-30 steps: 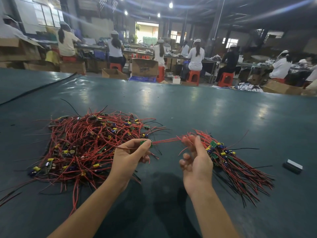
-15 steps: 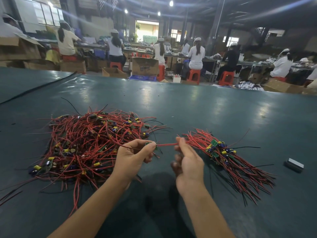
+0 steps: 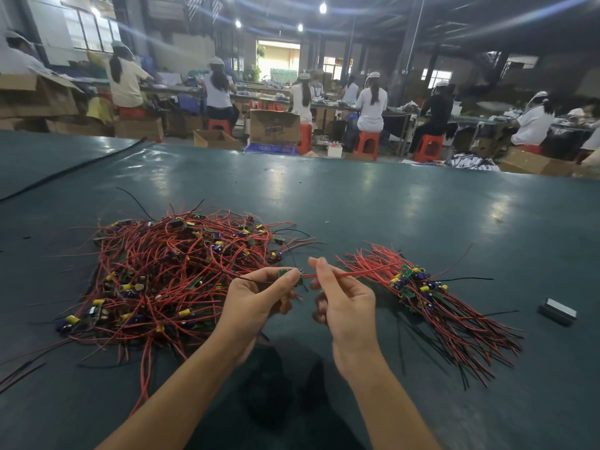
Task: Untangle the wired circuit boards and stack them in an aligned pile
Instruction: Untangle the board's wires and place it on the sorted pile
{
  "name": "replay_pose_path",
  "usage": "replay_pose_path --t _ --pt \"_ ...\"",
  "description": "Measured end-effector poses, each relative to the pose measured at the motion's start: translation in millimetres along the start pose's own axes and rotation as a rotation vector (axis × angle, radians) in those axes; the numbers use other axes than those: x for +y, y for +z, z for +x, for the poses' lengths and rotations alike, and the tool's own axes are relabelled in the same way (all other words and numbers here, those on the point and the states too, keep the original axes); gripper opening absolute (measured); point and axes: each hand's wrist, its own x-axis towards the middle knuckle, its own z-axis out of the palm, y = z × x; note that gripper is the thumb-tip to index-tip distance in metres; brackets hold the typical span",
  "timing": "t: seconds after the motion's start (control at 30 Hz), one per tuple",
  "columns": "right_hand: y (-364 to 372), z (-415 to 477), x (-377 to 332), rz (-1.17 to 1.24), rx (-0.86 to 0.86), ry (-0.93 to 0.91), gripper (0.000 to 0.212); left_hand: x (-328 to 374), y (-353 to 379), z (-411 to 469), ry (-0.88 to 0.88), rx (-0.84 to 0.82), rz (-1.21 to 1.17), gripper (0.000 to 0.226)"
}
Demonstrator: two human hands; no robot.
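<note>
Glossy dark teal sheeting covers your counter (image 3: 357,206), catching soft glare from the ceiling lamps, and beyond its far edge workers (image 3: 371,102) sit on red plastic stools beside a cardboard box (image 3: 274,126). To your left sprawls the tangled heap (image 3: 168,274): thin red and black wires looping every way, dotted with small green boards and yellow and blue cylindrical parts. To your right lies the sorted pile (image 3: 422,297), its boards bunched together at the middle and its wires combed into a fan, the long axis running from far left to near right. Your left hand (image 3: 256,300) pinches one small green board (image 3: 287,275) between thumb and fingertips, raised above the counter just in front of the heap. Your right hand (image 3: 347,303) pinches that board's red wire (image 3: 357,273) between thumb and forefinger, the other fingers curled in. The wire stretches almost level from left to right, its free end reaching toward the sorted pile. A small grey rectangular block (image 3: 557,311) rests well apart at the far right.
</note>
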Motion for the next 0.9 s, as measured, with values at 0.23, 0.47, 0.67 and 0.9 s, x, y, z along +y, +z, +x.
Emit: replay_pose_path --t 0.23,0.47,0.67,0.9 --pt "-13.8 3.4 -6.7 -0.374 0.144 -0.619 0.031 -4.2 3.6 -6.0 -0.01 -0.022 0.403 0.042" --pt "-3.8 -12.1 8.8 -0.933 -0.002 -1.023 0.019 -16.2 -0.7 -7.8 0.538 0.029 0.93 0.037" --pt "1.0 -18.3 14.0 -0.856 -0.199 -0.937 0.028 -12.8 1.1 -11.2 0.273 -0.033 0.334 0.021" --pt "2.5 -13.7 13.7 -0.473 0.011 -0.378 0.038 2.9 1.6 0.4 -0.01 0.127 -0.098 0.025"
